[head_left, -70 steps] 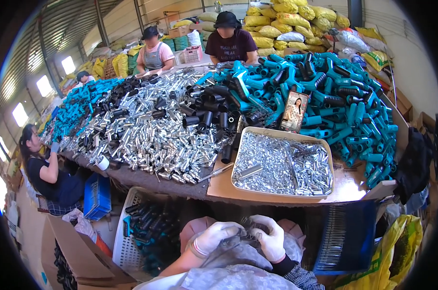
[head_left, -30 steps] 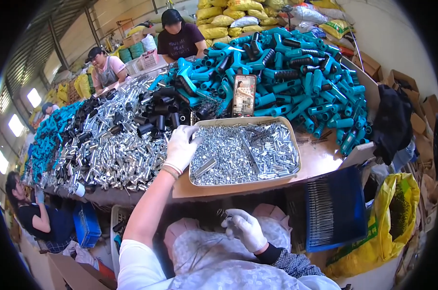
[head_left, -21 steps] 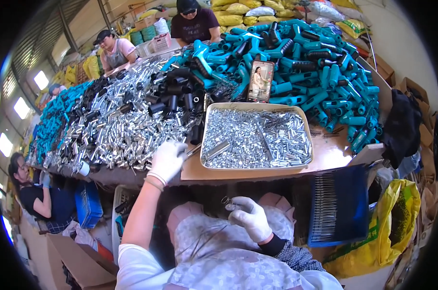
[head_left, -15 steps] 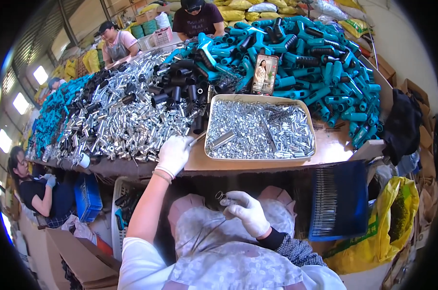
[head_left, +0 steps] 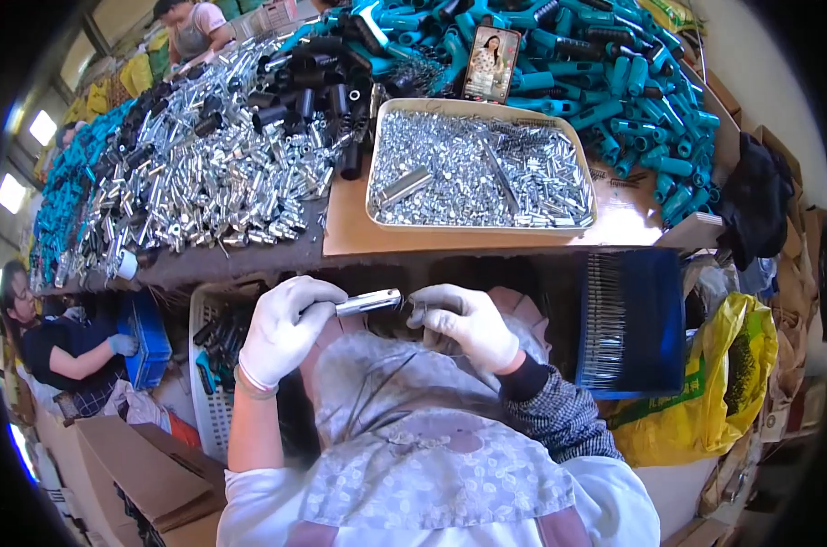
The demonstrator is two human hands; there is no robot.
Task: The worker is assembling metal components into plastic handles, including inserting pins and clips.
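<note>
Above my lap, my left hand (head_left: 290, 328) grips a shiny metal tube (head_left: 368, 302) with a hole near its end, which points to the right. My right hand (head_left: 465, 324) is closed with its fingertips close to that end. Thin wire coils of a small spring (head_left: 403, 305) show between those fingertips and the tube; whether the spring touches the tube is hard to tell. Both hands wear white gloves. Beyond them, on the table, a cream tray (head_left: 486, 232) holds many small metal parts and one larger tube (head_left: 403, 188).
Loose metal tubes (head_left: 222, 178), black sleeves (head_left: 309, 102) and teal handles (head_left: 605, 118) are heaped on the table. A phone (head_left: 491, 64) leans behind the tray. Right of my lap stands a blue bin (head_left: 652, 324) with thin metal rods. Co-workers (head_left: 195, 32) sit beyond and at left.
My left hand has come back from the tube heap to above my lap, now with a metal tube. My right hand has brought the spring up to the tube's end. The view has tipped downward.
</note>
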